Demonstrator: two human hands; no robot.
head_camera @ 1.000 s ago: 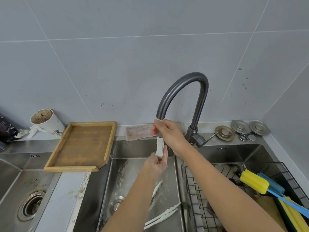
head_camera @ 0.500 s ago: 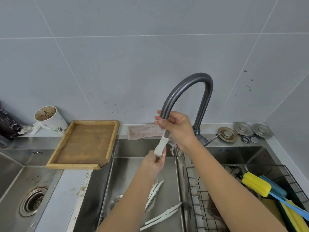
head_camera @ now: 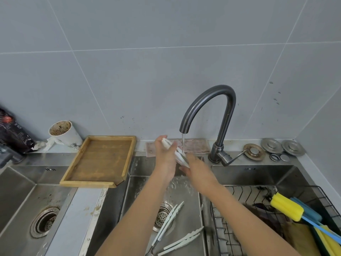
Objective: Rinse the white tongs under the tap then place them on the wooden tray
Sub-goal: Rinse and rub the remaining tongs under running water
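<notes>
Both hands gripped the tongs (head_camera: 175, 151) under the tap's (head_camera: 208, 108) stream, left hand (head_camera: 165, 159) around the upper end, right hand (head_camera: 198, 168) at the lower, tray (head_camera: 127, 157) just left.

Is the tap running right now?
Yes, on: a thin stream of water falls from the tap spout onto the white tongs.

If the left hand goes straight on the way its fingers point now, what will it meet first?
The left hand, holding the tongs, points up and away toward the back wall. It would probably meet the cloth on the ledge first, then the wall; depth is unclear.
</notes>
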